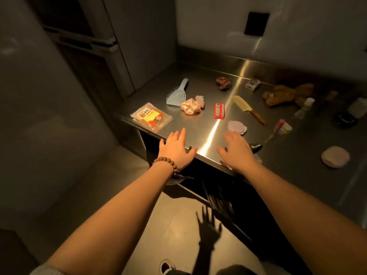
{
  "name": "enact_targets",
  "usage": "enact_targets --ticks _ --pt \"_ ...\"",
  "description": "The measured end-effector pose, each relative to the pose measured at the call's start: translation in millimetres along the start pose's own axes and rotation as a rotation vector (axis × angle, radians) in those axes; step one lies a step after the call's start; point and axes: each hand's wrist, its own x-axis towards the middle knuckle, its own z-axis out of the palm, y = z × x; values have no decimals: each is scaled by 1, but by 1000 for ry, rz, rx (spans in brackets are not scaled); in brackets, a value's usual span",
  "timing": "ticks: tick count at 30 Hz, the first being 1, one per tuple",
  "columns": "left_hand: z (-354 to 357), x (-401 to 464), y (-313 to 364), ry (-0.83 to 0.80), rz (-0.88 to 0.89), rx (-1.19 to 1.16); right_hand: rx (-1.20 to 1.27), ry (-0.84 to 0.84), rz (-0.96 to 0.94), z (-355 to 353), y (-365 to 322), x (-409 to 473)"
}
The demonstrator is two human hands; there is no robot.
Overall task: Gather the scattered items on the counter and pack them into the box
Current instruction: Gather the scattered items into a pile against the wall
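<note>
Both hands are reaching out over the near edge of the steel bench (200, 124), palms down, fingers spread and straight, holding nothing. The left hand (177, 149), with a beaded bracelet (166, 163) circling its wrist, is hovering at the bench's front edge near the left corner. The right hand (236, 150) is stretching a little further right, its fingertips lying just short of a pale round pad (236, 127); whether they are touching it cannot be told.

Beyond the left hand a clear packet with red and yellow print (151, 116) is lying at the bench's left corner. Behind it a light blue hairbrush (177, 93) is resting with its handle pointing away, and just beside that a pink scrunchie (192, 105) is sitting crumpled. A small red carton (219, 110) is lying between the scrunchie and a cream comb (248, 108) with a wooden handle. Further back a dark red bundle (223, 82) and a small white box (252, 84) are sitting near the backsplash.

To the right a brown plush toy (288, 94) is sprawling on its side, with a white bottle (304, 107) just beside it. A pink-capped tube (277, 129) and a second round pad (335, 156) are lying well to the right of the right hand. No packing box is showing in the view.
</note>
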Motion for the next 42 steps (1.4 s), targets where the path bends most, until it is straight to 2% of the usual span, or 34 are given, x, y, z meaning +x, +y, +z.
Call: enact_targets --ticks 9,22,28,34,36,39,42 --pt "-7 52 -25 -33 214 12 3 52 176 12 -21 24" --pt "0 190 -31 -53 292 12 15 151 327 33 16 151" --pt "4 240 -28 -29 318 14 16 142 311 32 27 199" --pt "18 273 -31 -74 394 32 58 182 382 38 20 225" --pt "24 281 -29 -135 451 60 69 195 416 42 14 229" --pt "33 291 -29 -186 511 66 84 155 414 50 9 232" --pt "38 301 -29 -130 577 3 77 103 449 55 9 238"
